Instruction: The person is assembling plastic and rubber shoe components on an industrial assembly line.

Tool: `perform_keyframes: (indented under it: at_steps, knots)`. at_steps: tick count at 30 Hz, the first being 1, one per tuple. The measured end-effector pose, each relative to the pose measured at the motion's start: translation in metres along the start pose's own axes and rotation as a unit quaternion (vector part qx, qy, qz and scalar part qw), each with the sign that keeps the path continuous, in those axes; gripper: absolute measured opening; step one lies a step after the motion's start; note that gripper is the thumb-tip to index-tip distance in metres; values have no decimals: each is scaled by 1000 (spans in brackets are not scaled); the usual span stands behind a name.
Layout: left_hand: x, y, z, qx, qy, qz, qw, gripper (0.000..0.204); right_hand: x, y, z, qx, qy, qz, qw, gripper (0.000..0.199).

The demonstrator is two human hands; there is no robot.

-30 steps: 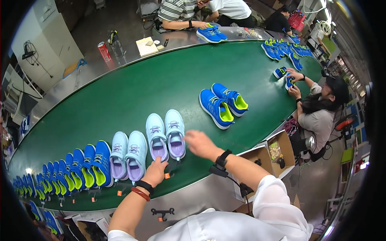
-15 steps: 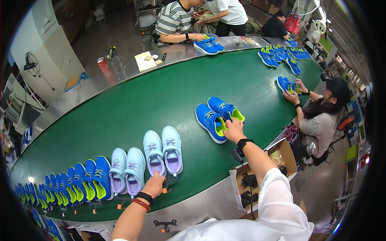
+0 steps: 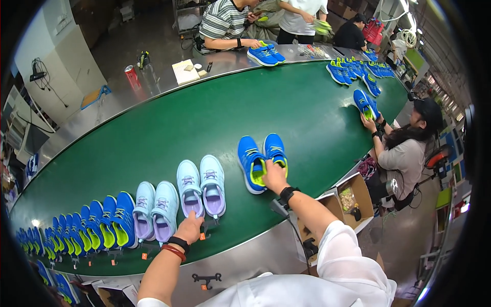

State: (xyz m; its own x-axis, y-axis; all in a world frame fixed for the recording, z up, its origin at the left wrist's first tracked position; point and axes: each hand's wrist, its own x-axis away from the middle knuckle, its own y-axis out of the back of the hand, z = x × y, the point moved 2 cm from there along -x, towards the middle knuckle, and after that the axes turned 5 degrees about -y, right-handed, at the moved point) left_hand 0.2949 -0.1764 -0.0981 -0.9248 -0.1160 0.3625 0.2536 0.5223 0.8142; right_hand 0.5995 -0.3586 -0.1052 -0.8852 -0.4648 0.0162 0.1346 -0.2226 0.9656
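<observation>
My right hand (image 3: 276, 177) is closed at the heel collars of a pair of blue sneakers (image 3: 248, 157) with lime linings. Their toes point away from me on the green belt (image 3: 153, 128). At the near side, my left hand (image 3: 190, 228) has its fingers closed on the heel of the left shoe in a pair of light blue sneakers (image 3: 188, 179) with lilac insides. Beside that hand, a small black shoe hanger (image 3: 203, 228) with an orange tag sticks out from the heels. Another light blue pair (image 3: 164, 204) stands just left of it.
A long row of blue sneakers (image 3: 123, 222) runs leftward along the near edge. A loose black hanger (image 3: 206, 279) lies on the metal ledge. Right of me are open cardboard boxes (image 3: 353, 197). A co-worker (image 3: 404, 153) holds blue shoes; others stand across the belt.
The blue pair in my right hand has come left and turned from slanting to nearly straight ahead. My left hand stays at the light blue heel. The co-worker at right has tilted up their shoes.
</observation>
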Motion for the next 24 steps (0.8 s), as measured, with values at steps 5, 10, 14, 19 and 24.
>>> perform_keyframes:
  at_steps: [5, 10, 14, 19, 24]
  knots:
    - [5, 1, 2, -2, 18, -4, 1000, 32, 57, -22, 41, -8, 74, 39, 996, 35]
    - [30, 13, -4, 42, -26, -94, 994, 63, 108, 29, 63, 1, 181, -95, 979, 32]
    - [66, 14, 17, 55, -52, -285, 955, 55, 190, 4, 100, -147, 392, 69, 906, 14]
    - [110, 18, 33, 146, 35, -353, 924, 40, 290, -46, 147, -139, 473, 223, 841, 13]
    - [127, 2, 25, 155, 26, -354, 922, 32, 329, -75, 148, 12, 485, 217, 847, 12]
